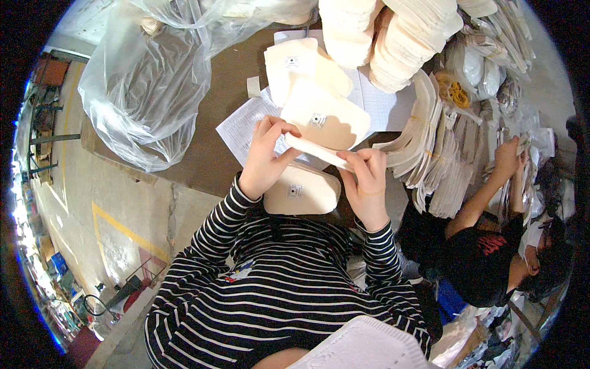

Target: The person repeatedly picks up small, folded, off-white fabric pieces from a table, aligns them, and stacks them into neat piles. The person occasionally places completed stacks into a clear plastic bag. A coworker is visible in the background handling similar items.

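Between my two hands is a narrow cream strip (pixel 316 151), perhaps a flat pad seen edge-on. My left hand (pixel 265 155) pinches its left end between thumb and fingers. The fingers of my right hand (pixel 367 184) close on its right end. Just beyond it lies a cream rounded pad (pixel 326 114) with a small printed label, partly in shadow. Another labelled cream pad (pixel 301 190) rests close to my body, below the strip. Farther back are more overlapping cream pads (pixel 289 67), one of them labelled.
Printed sheets (pixel 236 126) lie under the pads on the brown table (pixel 212 92). A clear plastic bag (pixel 147 92) covers the far left. Stacked cream pads (pixel 405 43) stand at the back. Bundled pale strips (pixel 424 135) fill the right, beside a co-worker's hands (pixel 509 158).
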Available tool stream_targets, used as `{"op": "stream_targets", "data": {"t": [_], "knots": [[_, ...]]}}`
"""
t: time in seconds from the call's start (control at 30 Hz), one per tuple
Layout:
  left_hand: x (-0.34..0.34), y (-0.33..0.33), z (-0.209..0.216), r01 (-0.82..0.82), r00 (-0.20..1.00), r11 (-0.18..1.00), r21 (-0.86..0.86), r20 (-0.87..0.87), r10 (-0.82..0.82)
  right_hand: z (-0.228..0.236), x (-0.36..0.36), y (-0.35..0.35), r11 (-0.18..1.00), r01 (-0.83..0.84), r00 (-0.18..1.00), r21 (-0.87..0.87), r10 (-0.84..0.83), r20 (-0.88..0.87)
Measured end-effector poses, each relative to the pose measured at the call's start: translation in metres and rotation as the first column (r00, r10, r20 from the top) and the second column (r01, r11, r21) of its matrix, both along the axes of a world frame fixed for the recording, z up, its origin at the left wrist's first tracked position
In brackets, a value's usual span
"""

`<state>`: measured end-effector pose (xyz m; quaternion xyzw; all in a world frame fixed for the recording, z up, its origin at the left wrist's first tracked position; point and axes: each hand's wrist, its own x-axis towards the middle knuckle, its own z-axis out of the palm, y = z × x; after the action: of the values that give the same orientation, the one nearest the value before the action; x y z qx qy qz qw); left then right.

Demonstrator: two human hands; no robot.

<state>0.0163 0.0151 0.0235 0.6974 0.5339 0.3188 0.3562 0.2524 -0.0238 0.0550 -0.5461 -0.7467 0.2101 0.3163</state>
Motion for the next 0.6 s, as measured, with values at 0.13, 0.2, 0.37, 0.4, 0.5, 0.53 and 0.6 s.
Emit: {"op": "stream_targets", "data": {"t": [0.13,0.2,0.37,0.4,0.5,0.53,0.6], "knots": [[0.009,-0.005,0.003,0.066,0.992,0.98,0.187,0.094,-0.084,-0.01,-0.001,-0.005,0.998,0.011,0.982,-0.055,-0.021,-0.186],[0.013,-0.009,0.003,0.119,0.976,0.986,0.121,0.169,-0.138,-0.022,-0.01,0.001,0.997,-0.022,0.956,-0.068,0.001,-0.294],[0.012,-0.013,0.002,0.025,0.962,0.994,-0.107,0.271,0.005,-0.026,-0.01,-0.001,0.99,-0.139,0.947,0.038,0.144,-0.286],[0.015,-0.012,0.003,-0.069,0.978,0.998,0.009,0.2,0.066,-0.027,-0.01,0.0,0.993,-0.12,0.955,0.009,0.118,-0.273],[0.007,-0.011,0.004,-0.028,0.993,0.992,-0.124,0.111,0.042,-0.033,-0.009,0.002,0.995,-0.056,0.972,-0.081,0.036,-0.232],[0.005,-0.011,0.005,-0.023,0.994,0.991,-0.129,0.105,0.036,-0.031,-0.009,0.004,0.999,-0.022,0.981,0.039,0.029,-0.194],[0.003,-0.01,0.007,-0.012,0.996,0.99,-0.14,0.091,0.025,-0.026,-0.008,0.0,0.998,0.041,0.976,-0.041,-0.049,-0.212]]}}
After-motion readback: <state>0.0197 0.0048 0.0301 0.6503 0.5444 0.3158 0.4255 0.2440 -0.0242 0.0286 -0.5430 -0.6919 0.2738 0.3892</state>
